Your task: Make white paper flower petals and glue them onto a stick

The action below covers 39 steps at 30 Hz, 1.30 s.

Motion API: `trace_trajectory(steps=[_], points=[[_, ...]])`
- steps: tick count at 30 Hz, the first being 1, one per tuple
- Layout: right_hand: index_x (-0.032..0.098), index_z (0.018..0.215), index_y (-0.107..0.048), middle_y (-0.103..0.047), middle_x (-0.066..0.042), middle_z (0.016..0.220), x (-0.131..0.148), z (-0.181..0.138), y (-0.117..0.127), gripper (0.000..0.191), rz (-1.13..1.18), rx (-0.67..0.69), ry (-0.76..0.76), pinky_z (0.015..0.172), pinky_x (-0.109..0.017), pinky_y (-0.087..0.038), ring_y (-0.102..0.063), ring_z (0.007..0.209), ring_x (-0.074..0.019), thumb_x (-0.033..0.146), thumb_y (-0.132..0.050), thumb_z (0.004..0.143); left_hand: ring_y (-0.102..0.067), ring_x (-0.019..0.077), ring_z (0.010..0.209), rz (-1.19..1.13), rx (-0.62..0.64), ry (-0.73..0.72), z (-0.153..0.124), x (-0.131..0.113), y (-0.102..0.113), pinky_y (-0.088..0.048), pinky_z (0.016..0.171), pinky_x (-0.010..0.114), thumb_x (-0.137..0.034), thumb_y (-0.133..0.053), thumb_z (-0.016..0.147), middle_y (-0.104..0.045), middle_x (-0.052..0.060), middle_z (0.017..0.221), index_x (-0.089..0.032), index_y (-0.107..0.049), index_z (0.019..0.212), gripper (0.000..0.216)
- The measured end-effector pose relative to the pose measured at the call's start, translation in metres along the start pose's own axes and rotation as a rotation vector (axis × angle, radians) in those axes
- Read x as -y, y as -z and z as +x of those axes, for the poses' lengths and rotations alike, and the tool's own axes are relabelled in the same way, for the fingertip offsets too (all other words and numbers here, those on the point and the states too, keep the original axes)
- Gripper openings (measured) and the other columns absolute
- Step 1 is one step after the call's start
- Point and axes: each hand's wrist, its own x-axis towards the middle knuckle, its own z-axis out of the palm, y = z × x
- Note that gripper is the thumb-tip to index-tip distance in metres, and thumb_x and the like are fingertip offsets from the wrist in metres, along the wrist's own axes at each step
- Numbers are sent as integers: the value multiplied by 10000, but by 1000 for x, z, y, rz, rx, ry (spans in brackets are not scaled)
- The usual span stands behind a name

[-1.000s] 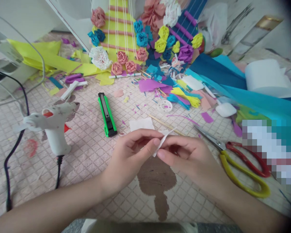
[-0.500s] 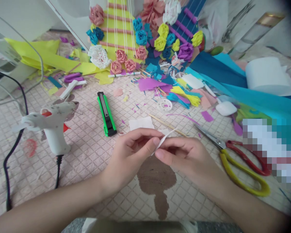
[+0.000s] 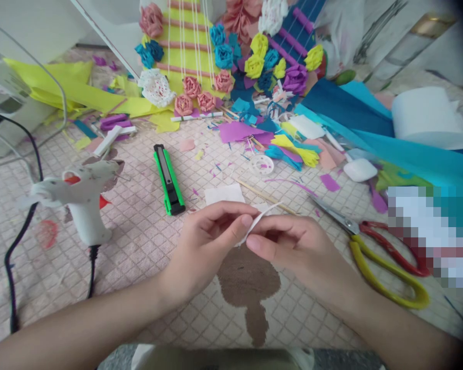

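Both hands meet over the near middle of the table, pinching a small piece of white paper that is seen almost edge-on. The thumb of my left hand presses on its left side; its other fingers curl behind. From the other side, my right hand grips the same piece between thumb and fingers. Just beyond the hands lie a flat white paper square and a thin wooden stick. Part of the square is hidden by my left hand.
To the left rest a green utility knife and a white hot glue gun with its cord. Scissors lie open at right. Behind are paper scraps, a yellow flower-trimmed panel and a white paper roll.
The white paper piece has tilted slightly and looks narrower between my fingers. Both hands keep nearly the same place, and the view has shifted a little.
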Motion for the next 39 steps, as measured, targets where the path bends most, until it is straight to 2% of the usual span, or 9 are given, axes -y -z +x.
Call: trace_trajectory(steps=[8, 14, 23, 39], points=[[228, 745, -672, -666, 45, 724, -2, 1, 0, 55, 13, 1, 13, 606, -168, -457, -588, 679, -81, 229, -625, 773, -648, 72, 749, -4, -14, 13, 1, 1, -1, -521, 676, 113, -166, -616, 785, -704, -33, 794, -203, -690, 812, 87], [227, 736, -671, -646, 49, 669, -2, 1, -1, 43, 8, -9, -9, 551, -160, -435, -558, 627, -72, 254, -645, 758, -645, 66, 749, 17, -10, 4, 0, 1, -1, -518, 682, 108, -165, -615, 786, -703, -34, 798, -204, -687, 818, 88], [246, 755, -679, -665, 63, 731, -3, 0, 0, 87, 59, 14, 8, 613, -138, -447, -585, 692, -58, 206, -610, 789, -645, 70, 758, 29, -17, -2, 1, 1, -1, -520, 689, 114, -165, -612, 787, -703, -31, 803, -201, -687, 813, 87], [220, 731, -663, -588, 49, 660, -2, 1, 1, 108, 52, 30, -27, 552, -151, -406, -510, 624, -61, 253, -592, 806, -646, 82, 765, 63, -30, -13, 0, 1, -1, -519, 696, 134, -176, -604, 794, -707, -25, 810, -205, -686, 815, 89]])
